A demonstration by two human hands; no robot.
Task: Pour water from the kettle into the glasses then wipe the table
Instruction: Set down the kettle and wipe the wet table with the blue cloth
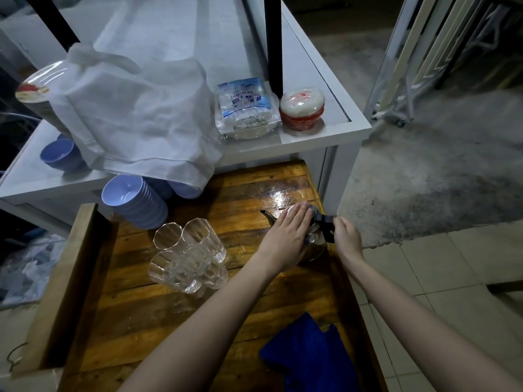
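Left hand (285, 236) lies flat on the kettle (314, 242) lid, fingers straight; right hand (346, 233) curls round its black handle. Pour about to begin, I'd say. Glasses (189, 250) stand just left of the fingertips: lift, swing across, tip gently.

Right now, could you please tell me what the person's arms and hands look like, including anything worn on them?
The left hand and the right hand are bare: no gloves, rings, watch or bracelets show. Both forearms are uncovered too, with no sleeve in view up to the frame's lower edge.
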